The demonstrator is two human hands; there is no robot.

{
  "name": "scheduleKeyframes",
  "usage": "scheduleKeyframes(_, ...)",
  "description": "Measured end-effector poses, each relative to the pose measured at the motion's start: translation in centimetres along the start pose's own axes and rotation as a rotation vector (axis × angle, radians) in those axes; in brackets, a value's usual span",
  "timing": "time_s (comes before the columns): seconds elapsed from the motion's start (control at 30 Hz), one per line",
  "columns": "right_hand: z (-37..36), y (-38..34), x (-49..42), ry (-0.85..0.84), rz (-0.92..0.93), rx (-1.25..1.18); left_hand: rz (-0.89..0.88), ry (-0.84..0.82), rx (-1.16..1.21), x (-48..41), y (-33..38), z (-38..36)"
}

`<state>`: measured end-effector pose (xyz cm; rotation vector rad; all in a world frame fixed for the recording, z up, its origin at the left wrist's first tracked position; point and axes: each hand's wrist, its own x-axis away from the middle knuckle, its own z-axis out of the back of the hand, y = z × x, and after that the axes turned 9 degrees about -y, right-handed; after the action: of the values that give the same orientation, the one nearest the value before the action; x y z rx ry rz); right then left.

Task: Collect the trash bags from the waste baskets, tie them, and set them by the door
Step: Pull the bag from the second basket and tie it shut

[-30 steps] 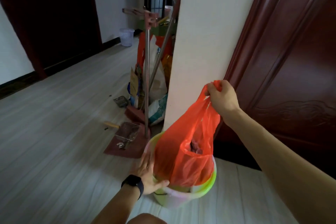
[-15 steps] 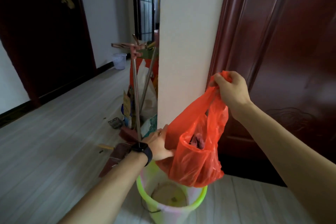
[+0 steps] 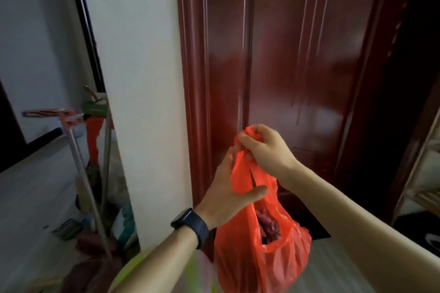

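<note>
Two hands: both working on red trash bag, hanging clear above green waste basket
right hand: fist gripping bunched handles
left hand: pinching bag neck
tip: gathering both handles evenly, knotting above contents

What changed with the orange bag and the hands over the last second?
The orange trash bag went up, clear of the green waste basket. The left hand left the basket rim and took hold of the bag's handles just below the right hand. The right hand kept its grip on top; the bag is still untied.
</note>
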<state>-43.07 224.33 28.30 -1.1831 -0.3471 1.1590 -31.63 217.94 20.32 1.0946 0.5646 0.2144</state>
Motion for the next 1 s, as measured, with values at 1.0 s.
scheduleKeyframes(1.0,-3.1,38.3,16.3,-0.175,-0.496,0.254,0.610,-0.275,0.156,-3.8,-24.7,-17.7)
